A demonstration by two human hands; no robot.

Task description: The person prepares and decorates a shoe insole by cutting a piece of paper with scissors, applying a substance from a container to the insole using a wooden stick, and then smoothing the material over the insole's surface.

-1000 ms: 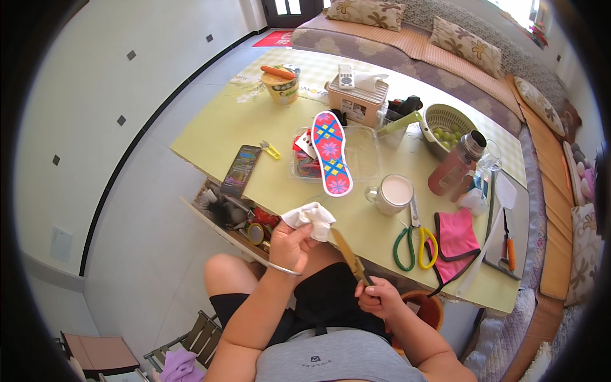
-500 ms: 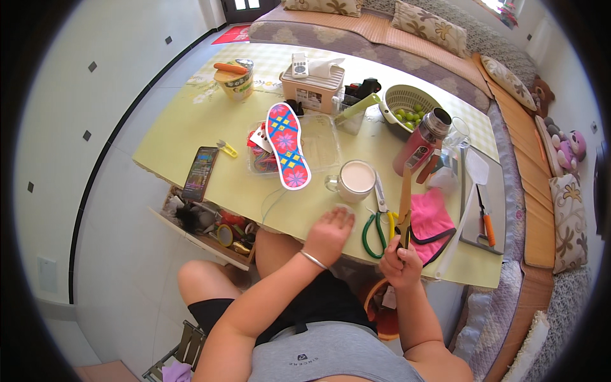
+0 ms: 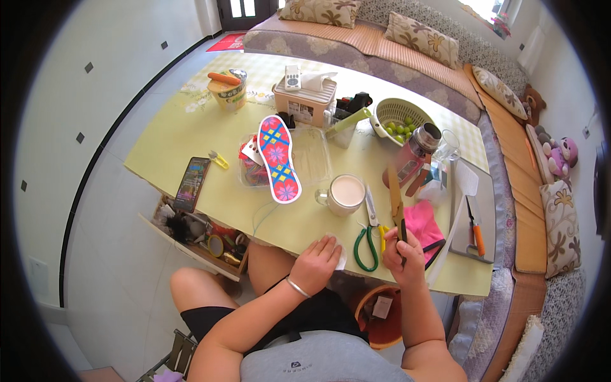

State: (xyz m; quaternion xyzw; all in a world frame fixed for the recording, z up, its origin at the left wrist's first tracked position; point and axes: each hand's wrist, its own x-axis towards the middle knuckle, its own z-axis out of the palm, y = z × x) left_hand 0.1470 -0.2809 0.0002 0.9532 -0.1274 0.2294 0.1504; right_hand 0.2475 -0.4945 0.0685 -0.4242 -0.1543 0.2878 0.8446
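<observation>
My left hand [image 3: 318,260] lies at the table's near edge, fingers pressed together over a white tissue [image 3: 342,260]. My right hand [image 3: 406,254] is closed round the black handle of a long, knife-like tool [image 3: 395,197]. Its tan, narrow blade points up and away from me. Between the hands are scissors [image 3: 365,248] with green handles, blades pointing away. A yellow-handled tool [image 3: 383,235] is partly hidden by my right hand. Under and beyond that hand lies a pink cloth [image 3: 422,224] with black trim. A glass mug [image 3: 347,193] of milky drink stands beyond the scissors.
A patterned insole [image 3: 279,162] rests over a clear plastic box [image 3: 313,156]. At left are a phone [image 3: 191,184] and an open drawer [image 3: 191,240] of odds and ends. A pink flask [image 3: 414,156], a grape colander [image 3: 382,114] and an orange-handled knife [image 3: 476,230] stand or lie at right.
My left hand has slid toward the near table edge, and more of the tissue shows. My right hand has moved slightly away from me, and the blade leans more left. The whole view has shifted a little.
</observation>
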